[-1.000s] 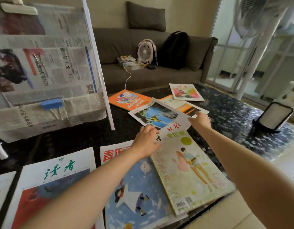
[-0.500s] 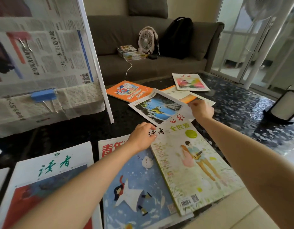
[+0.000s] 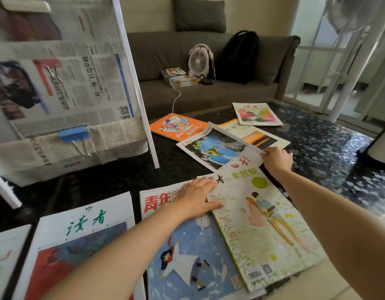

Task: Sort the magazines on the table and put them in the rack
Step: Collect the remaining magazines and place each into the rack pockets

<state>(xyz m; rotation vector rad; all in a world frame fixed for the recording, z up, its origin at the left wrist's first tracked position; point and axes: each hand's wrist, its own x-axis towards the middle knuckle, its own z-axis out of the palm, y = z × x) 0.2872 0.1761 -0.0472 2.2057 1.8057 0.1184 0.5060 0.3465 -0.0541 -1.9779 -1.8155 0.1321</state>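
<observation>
L hand [image 3: 196,198] lying flat, fingers straight, pressing green-cover mag [image 3: 263,230] at its far-left edge; R hand [image 3: 276,159] pinching bird-cover mag [image 3: 213,148] by its corner — sheet extending left of pinch, tabletop [image 3: 327,152] lying open to its right.

Left side's blocked: the rack [image 3: 144,118] hung with newspapers [image 3: 79,87] stands right on the worktop [image 3: 317,152]. Overlapping magazines [image 3: 258,224] cover the near edge and middle. Bare surface shows far right, plus a strip between rack and magazines.
</observation>
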